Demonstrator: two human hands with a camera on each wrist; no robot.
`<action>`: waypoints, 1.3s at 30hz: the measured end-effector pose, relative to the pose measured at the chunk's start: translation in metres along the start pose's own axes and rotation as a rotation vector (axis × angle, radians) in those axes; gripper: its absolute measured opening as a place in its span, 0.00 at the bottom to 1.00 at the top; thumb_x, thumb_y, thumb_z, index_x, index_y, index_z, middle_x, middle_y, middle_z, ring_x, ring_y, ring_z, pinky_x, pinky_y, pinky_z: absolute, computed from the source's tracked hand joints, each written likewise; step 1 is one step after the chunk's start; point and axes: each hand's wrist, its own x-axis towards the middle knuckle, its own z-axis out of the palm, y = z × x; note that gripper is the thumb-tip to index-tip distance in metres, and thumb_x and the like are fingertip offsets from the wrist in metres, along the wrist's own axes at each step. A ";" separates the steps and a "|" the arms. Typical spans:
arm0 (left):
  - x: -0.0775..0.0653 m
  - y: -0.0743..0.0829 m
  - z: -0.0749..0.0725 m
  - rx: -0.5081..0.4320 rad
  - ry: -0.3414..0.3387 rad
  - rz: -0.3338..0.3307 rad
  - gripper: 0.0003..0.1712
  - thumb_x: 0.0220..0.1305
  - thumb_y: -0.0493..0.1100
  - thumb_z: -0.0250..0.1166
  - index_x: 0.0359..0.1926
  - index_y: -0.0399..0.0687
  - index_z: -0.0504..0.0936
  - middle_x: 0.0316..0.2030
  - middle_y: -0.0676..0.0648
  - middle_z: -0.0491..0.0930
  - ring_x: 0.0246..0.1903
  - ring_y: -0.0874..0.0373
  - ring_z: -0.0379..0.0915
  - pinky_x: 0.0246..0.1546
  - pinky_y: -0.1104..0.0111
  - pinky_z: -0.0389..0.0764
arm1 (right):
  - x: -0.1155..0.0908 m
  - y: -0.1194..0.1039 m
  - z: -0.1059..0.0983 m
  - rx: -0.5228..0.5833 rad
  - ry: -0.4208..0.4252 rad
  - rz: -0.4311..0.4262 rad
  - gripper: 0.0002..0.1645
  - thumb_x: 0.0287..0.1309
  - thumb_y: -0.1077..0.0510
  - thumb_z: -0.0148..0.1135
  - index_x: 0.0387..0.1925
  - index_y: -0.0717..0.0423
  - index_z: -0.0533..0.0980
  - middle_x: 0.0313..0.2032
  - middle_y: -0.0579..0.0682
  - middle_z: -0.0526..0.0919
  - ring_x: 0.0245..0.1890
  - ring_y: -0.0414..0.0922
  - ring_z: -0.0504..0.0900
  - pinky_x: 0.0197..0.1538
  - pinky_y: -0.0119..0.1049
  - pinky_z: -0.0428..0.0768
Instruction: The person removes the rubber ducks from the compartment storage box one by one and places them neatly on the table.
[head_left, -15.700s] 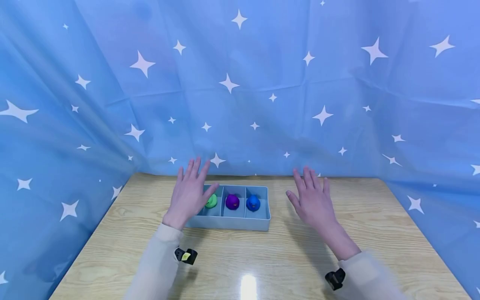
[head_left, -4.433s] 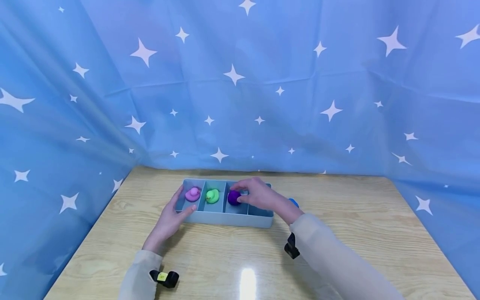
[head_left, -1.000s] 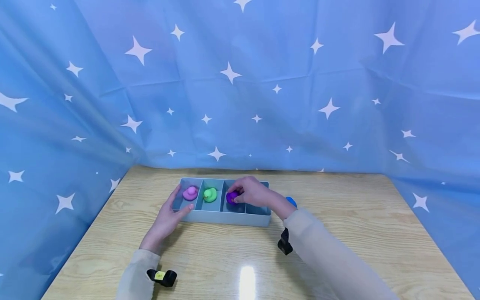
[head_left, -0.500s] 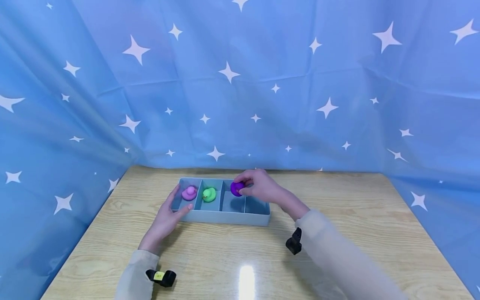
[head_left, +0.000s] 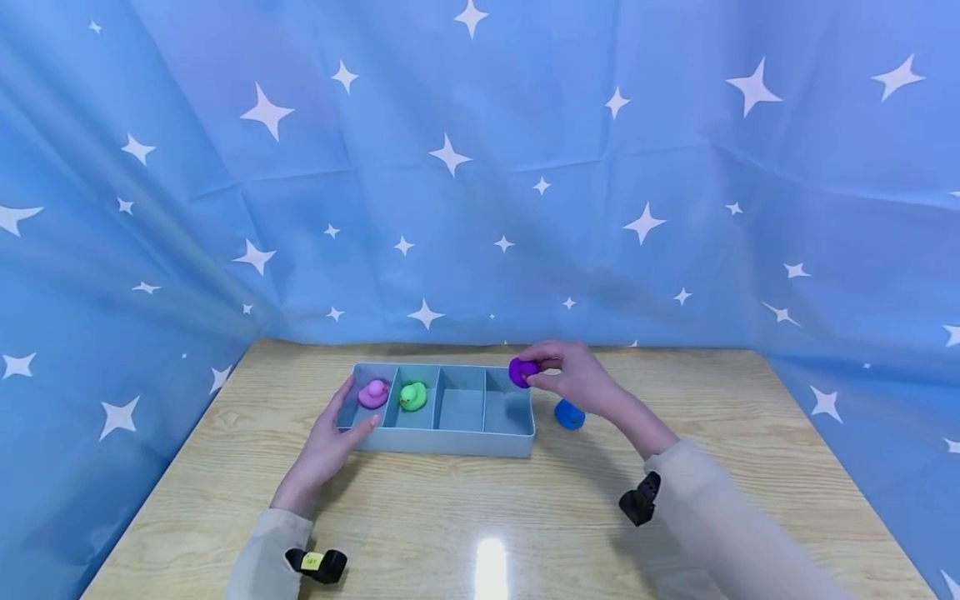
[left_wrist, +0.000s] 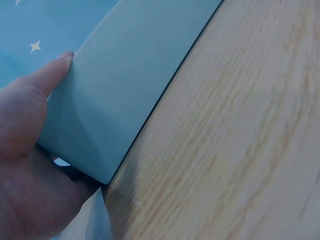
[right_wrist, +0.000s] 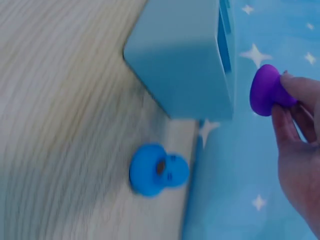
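My right hand [head_left: 577, 379] pinches a purple rubber duck [head_left: 522, 372] between thumb and fingertips, above the right end of a light-blue divided box [head_left: 450, 442]. In the right wrist view the duck [right_wrist: 267, 91] is held up beyond the box rim. A blue rubber duck [head_left: 569, 415] stands on the table just right of the box, under that hand. My left hand [head_left: 327, 440] grips the box's left end, thumb at the front rim. A pink duck [head_left: 373, 393] sits in the leftmost compartment and a green duck [head_left: 412, 397] in the one beside it; the two right compartments hold nothing.
The wooden table [head_left: 420, 525] runs back to a blue curtain [head_left: 480, 208] with white stars, which also hangs along both sides. A black wrist camera [head_left: 640, 498] is strapped over the right sleeve, another [head_left: 317, 565] over the left.
The purple duck has been lifted from the third compartment and carried right. The blue duck, in the rightmost compartment at first, stands on the table. My left hand still grips the box.
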 end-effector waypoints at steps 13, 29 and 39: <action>-0.002 0.000 0.000 0.018 0.008 0.016 0.52 0.73 0.56 0.64 0.84 0.54 0.41 0.80 0.35 0.42 0.78 0.33 0.37 0.74 0.37 0.46 | -0.040 0.037 -0.040 -0.139 0.074 -0.027 0.19 0.62 0.72 0.66 0.55 0.69 0.81 0.53 0.64 0.82 0.50 0.59 0.84 0.53 0.47 0.85; -0.002 0.000 -0.003 0.027 -0.002 -0.031 0.53 0.73 0.58 0.63 0.84 0.60 0.39 0.81 0.37 0.39 0.78 0.34 0.35 0.73 0.36 0.45 | -0.076 0.067 -0.056 -0.244 0.098 -0.009 0.20 0.58 0.77 0.64 0.54 0.71 0.81 0.53 0.65 0.82 0.48 0.61 0.84 0.53 0.55 0.84; -0.002 0.001 -0.001 0.017 -0.022 -0.032 0.54 0.72 0.60 0.64 0.84 0.59 0.38 0.81 0.36 0.39 0.78 0.34 0.33 0.73 0.35 0.44 | -0.089 0.078 -0.055 -0.283 0.068 0.010 0.21 0.59 0.78 0.62 0.55 0.72 0.80 0.53 0.65 0.81 0.48 0.61 0.84 0.50 0.52 0.85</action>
